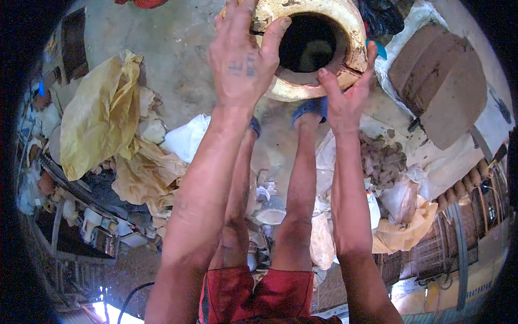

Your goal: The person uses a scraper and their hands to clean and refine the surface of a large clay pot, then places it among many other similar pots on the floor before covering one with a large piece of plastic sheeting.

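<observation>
Between the 2 hands sits a round, cream-coloured ring (299,86), a dark hollow (305,46) at its centre. The left hand (243,65) grasps its left side, thumb over the inner rim; the right hand (348,100) clasps the lower right, thumb by the opening, fingers along the outer wall. Dark clefts cut the rim at 2 places, 1 near each hand (so it looks built of 2 parts, fitted together). That joining seems done; the hollow is too dark to tell whether anything lines it, and neither hand has let go. Just beyond the right hand, toward the body, lie brown clay lumps (383,159). Farther to that hand's right, a brown clay slab (453,86) rests on a pale sheet (386,67), seemingly unused so far. Well apart to the left hand's left lies a crumpled yellow sheet (100,121)
</observation>
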### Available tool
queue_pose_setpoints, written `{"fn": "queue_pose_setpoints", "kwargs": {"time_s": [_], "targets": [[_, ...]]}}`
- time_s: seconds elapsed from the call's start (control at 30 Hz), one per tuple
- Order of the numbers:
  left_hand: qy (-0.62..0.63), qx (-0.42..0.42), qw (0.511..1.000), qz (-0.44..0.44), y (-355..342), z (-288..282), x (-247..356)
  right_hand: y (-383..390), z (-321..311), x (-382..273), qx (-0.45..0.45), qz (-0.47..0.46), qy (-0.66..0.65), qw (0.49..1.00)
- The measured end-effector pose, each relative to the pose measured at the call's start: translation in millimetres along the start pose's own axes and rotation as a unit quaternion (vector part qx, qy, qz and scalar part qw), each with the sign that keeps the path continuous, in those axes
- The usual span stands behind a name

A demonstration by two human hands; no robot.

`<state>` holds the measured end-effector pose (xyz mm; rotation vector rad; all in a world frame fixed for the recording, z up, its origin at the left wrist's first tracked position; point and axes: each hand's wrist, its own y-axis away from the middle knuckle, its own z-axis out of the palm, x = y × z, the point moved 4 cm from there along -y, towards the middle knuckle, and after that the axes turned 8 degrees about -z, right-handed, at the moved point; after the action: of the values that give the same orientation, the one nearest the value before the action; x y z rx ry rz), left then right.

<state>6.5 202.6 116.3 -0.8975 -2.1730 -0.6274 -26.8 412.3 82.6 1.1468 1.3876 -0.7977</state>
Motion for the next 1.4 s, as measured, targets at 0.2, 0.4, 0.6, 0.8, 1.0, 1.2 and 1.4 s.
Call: {"fn": "queue_pose_setpoints", "kwargs": {"time_s": [0.2,0.4,0.6,0.8,1.0,1.2,1.4], "targets": [[-0.010,0.018,1.000,-0.005,-3,2,0,-2,-1,-2,-0.010,-0.005,0.050,0.999],[-0.022,0.019,0.999,0.019,-6,2,-3,-2,0,3,0.015,-0.004,0.015,1.000],[-0.005,0.017,1.000,-0.006,2,-4,-10,-2,-3,15,0.030,0.016,-0.001,0.999],[-0.045,-0.036,0.996,-0.064,1,-1,3,-5,-12,5,0.017,0.014,0.062,0.998],[-0.074,-0.032,0.995,-0.053,-2,6,14,-8,-18,0,-0.012,-0.014,0.154,0.988],[-0.078,-0.050,0.991,-0.098,1,4,16,-13,-25,-4,-0.032,0.006,0.161,0.986],[-0.103,-0.098,0.986,-0.089,-18,-6,8,-23,-35,-14,-0.049,0.025,0.174,0.983]]}}
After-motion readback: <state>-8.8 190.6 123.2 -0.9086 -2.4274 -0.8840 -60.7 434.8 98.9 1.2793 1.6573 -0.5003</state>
